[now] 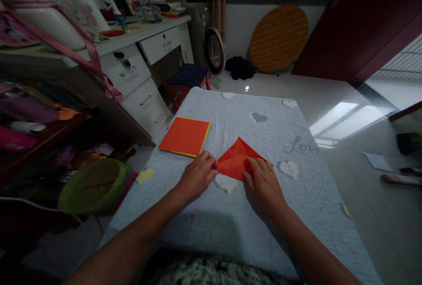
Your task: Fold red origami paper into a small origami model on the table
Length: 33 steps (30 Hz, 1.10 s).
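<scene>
A thin, smooth red paper (234, 158), folded into a triangle, lies on the desk (250, 214), its peak pointing away from the person. The desk wears a pale blue, slightly rumpled cloth patterned with hearts and the word "Love". The left hand (198, 173) has its fingers pinched together on the triangle's left corner; the right hand (263, 181) rests curled fingers on its right part, thumb near the lower edge.

Just beyond the left hand sits a flat square stack of paper (185, 136), orange-red on top, with yellow showing at its rim. It lies close to the desk's left edge, while bare cloth stretches beyond the triangle and along the right side.

The right fingers cover part of the triangle, and whether they grip it or only press, I cannot tell. The pinched corner is hidden too. Both forearms run out at the bottom; the dim shelf (39, 144) at far left is probably holding bags, though shadow blurs them.
</scene>
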Available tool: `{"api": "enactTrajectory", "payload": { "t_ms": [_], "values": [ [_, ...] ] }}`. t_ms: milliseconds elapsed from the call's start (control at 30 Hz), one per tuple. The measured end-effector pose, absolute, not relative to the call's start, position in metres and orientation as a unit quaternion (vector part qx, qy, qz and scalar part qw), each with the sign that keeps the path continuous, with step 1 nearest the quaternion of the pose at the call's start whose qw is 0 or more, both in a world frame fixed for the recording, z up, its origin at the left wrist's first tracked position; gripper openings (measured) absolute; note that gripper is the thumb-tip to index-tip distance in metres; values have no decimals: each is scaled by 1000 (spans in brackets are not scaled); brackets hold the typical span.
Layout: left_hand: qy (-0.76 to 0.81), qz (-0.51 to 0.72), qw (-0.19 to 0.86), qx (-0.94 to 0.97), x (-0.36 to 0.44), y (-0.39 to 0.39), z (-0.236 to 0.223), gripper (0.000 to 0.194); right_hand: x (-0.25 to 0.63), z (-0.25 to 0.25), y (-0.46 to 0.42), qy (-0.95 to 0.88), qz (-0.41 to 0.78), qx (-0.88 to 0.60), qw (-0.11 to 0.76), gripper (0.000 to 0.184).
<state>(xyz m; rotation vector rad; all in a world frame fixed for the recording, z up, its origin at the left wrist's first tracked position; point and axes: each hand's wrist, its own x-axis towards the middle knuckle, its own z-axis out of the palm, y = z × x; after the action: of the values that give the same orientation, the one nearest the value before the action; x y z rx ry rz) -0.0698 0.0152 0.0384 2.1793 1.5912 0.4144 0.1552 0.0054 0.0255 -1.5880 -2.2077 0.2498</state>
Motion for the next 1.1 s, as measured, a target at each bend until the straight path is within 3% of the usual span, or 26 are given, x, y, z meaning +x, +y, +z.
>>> {"api": "enactTrajectory", "payload": {
  "t_ms": [133,500,967,1100],
  "values": [
    [567,147,216,781,-71,17,40,4,161,13,9,-758,130,-583,262,31],
    [559,145,204,791,-72,19,39,6,165,20,14,-749,145,-599,243,9],
    [587,71,126,797,-63,16,40,12,163,17,16,-753,124,-606,226,16],
    [597,82,54,796,-58,2,35,18,163,18,16,-754,124,-604,226,16]
  ]
}}
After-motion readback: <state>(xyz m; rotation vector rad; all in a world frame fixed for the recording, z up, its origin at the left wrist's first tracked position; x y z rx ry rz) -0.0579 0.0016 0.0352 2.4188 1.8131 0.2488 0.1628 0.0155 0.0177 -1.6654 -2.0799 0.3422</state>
